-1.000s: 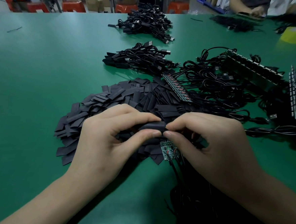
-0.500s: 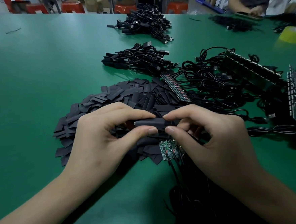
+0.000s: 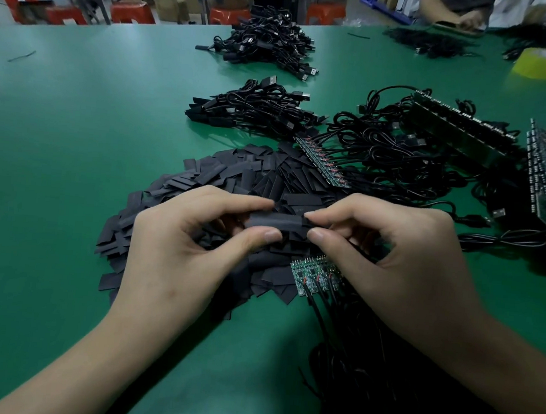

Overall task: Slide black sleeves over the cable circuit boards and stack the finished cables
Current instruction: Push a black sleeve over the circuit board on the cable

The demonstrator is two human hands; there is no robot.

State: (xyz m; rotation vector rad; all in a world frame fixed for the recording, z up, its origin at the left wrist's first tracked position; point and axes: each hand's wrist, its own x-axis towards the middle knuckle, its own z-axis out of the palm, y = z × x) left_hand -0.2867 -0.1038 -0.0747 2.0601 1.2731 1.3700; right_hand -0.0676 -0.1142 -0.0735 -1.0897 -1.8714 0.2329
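The black sleeve (image 3: 277,221) is up off the table, held level between both hands just above the near side of the heap of loose sleeves (image 3: 222,177). The left hand (image 3: 178,252) pinches its left end, forefinger on top and thumb beneath, and the right hand (image 3: 400,257) pinches the right end the same way. Whether a board sits inside it, I cannot tell. Just under the hands a row of small green circuit boards (image 3: 312,274) lies on the green table (image 3: 77,128), black wires trailing toward the camera. Past the heap, a long strip of boards (image 3: 323,162) runs into a tangle of black cables (image 3: 397,160). Farther out sit two piles of cables: the near bundle (image 3: 252,108) and the far bundle (image 3: 266,48). A yellow tape roll (image 3: 542,62) sits far right, and another person's hand (image 3: 469,20) rests at the far edge.
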